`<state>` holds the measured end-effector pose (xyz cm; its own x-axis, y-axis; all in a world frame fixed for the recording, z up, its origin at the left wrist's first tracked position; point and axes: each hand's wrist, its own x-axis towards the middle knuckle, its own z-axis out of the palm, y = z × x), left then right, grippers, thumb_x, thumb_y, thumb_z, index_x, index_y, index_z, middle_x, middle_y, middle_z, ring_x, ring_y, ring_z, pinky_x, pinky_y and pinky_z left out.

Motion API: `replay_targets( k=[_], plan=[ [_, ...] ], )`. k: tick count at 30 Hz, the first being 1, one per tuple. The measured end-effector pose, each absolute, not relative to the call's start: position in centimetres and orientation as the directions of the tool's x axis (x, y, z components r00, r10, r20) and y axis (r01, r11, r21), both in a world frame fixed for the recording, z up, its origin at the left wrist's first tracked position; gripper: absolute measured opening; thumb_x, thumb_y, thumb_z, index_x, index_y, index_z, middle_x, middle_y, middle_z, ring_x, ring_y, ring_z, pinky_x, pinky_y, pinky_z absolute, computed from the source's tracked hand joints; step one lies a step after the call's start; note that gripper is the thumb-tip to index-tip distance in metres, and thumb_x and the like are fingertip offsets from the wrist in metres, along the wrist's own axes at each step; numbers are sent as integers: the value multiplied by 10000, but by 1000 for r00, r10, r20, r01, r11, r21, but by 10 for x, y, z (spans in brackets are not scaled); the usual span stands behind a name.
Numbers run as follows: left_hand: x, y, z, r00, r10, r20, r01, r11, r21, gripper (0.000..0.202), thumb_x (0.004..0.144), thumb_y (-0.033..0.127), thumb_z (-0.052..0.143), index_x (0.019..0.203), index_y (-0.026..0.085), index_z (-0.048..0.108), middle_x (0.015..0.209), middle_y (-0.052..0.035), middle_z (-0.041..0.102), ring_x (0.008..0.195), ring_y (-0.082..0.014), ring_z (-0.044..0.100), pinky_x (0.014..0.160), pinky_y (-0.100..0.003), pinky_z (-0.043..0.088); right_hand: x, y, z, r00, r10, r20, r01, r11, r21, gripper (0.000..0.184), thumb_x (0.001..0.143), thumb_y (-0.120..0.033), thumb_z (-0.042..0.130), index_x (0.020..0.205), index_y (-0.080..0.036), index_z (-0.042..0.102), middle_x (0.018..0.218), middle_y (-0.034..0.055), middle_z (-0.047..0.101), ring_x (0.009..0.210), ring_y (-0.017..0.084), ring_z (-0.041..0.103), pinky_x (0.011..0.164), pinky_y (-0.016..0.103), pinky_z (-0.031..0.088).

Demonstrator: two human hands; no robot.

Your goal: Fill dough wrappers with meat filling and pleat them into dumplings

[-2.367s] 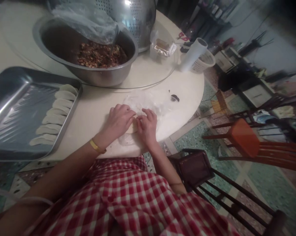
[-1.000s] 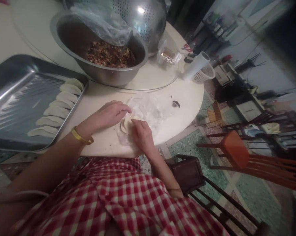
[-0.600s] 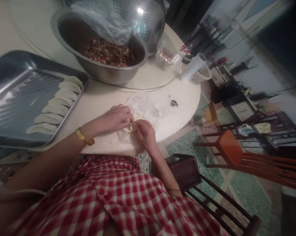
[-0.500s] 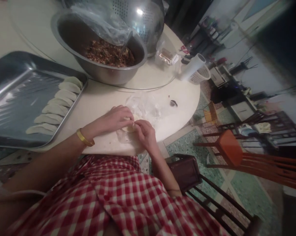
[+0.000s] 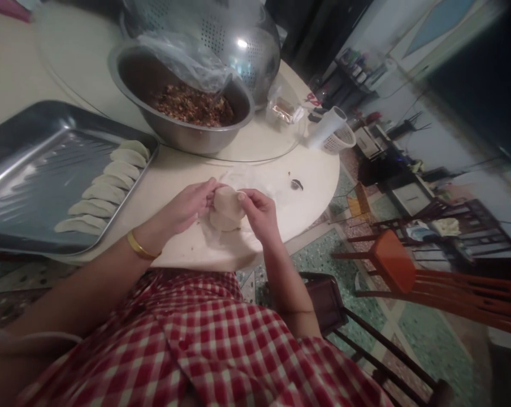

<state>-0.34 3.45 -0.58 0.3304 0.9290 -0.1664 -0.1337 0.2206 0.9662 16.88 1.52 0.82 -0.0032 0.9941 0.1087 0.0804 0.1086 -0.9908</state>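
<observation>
A pale round dumpling wrapper (image 5: pixel 226 208) hangs between my two hands just above the white round table (image 5: pixel 310 175). My left hand (image 5: pixel 186 206), with a gold bangle at the wrist, pinches its left edge. My right hand (image 5: pixel 259 213) pinches its upper right edge. Below them a crumpled clear plastic sheet (image 5: pixel 255 181) lies on the table. A steel bowl (image 5: pixel 170 130) of brown minced filling (image 5: pixel 191 105) stands behind, with a clear plastic bag draped over its rim. On the left, a steel tray (image 5: pixel 26 169) holds a row of several folded dumplings (image 5: pixel 105 182).
A perforated steel colander (image 5: pixel 238 39) stands behind the bowl. A small plastic packet (image 5: pixel 283 107), a white roll (image 5: pixel 323 125) and a white basket (image 5: pixel 342 138) sit at the table's far edge. Dark wooden chairs (image 5: pixel 336 305) and an orange stool (image 5: pixel 393 263) stand on the right.
Both hands pressed on the wrapper stack on the table, peeled one wrapper loose, and have now lifted it off the table between their fingertips. The camera view shifted slightly.
</observation>
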Motion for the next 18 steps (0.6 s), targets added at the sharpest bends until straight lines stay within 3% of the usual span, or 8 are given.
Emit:
replay_targets(
  k=[6,11,14,18],
  plan=[
    [-2,30,-7,434,839,-329,-327,486,810,747,943,633,101,1134,144,633,887,-166,731,909,-294,688,815,-458,557,155,23,28,-221,967,-128,-67,-146,-987,306,666,-509,757,737,-221,682,682,-32,634,593,88,520,536,224,452],
    [-3,18,8,430,844,-319,-497,517,697,786,955,611,23,1223,106,563,914,-149,725,993,-302,670,865,-470,534,140,33,34,-255,963,-90,62,-76,-995,236,713,-437,727,709,-207,676,604,-47,583,548,84,482,480,212,412],
    [-5,13,15,425,852,-306,-644,522,559,708,997,542,71,1206,82,566,903,-131,724,1034,-271,666,921,-448,520,141,42,29,-232,973,2,230,57,-972,185,778,-374,658,719,-200,673,622,-48,595,561,80,489,502,212,389],
    [-4,11,21,420,821,-388,-794,539,281,441,1000,410,333,1045,101,644,805,-83,724,981,-240,695,959,-406,524,144,48,29,-272,960,66,371,168,-913,137,815,-321,626,824,-201,692,735,-27,663,661,101,559,638,249,440]
  ],
)
